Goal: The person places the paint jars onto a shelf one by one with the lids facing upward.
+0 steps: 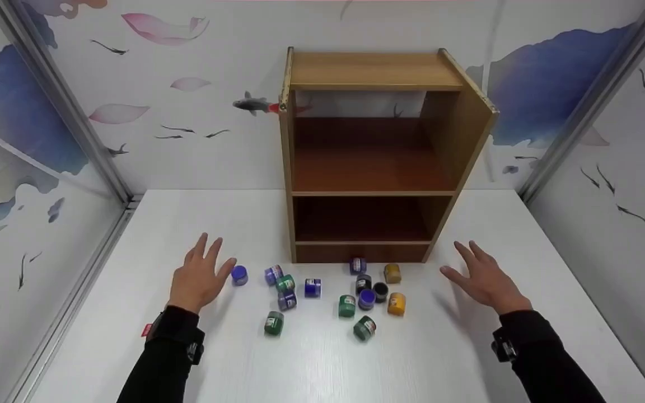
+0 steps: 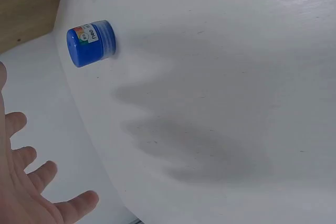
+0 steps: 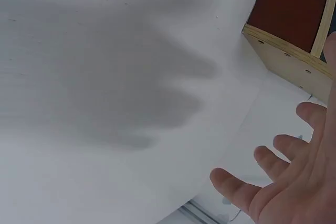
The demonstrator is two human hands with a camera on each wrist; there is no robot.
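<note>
Both hands hover above the white table with fingers spread and nothing in them. My left hand (image 1: 196,280) is nearest a small blue paint jar (image 1: 239,275), which lies apart from it. In the left wrist view the labelled blue jar (image 2: 90,44) lies on its side. Off to the right of the jars is my right hand (image 1: 487,282), closest to the shelf's right side. Several paint jars are scattered between the hands: green jars (image 1: 274,323), yellow jars (image 1: 396,304), a black jar (image 1: 380,291) and purple-blue jars (image 1: 312,287). Some stand, others lie tipped.
A wooden shelf unit (image 1: 373,193) with open compartments stands at the back of the table (image 1: 216,364), behind the jars. Printed white walls (image 1: 188,157) with metal frame posts (image 1: 70,106) enclose the table at the back and both sides.
</note>
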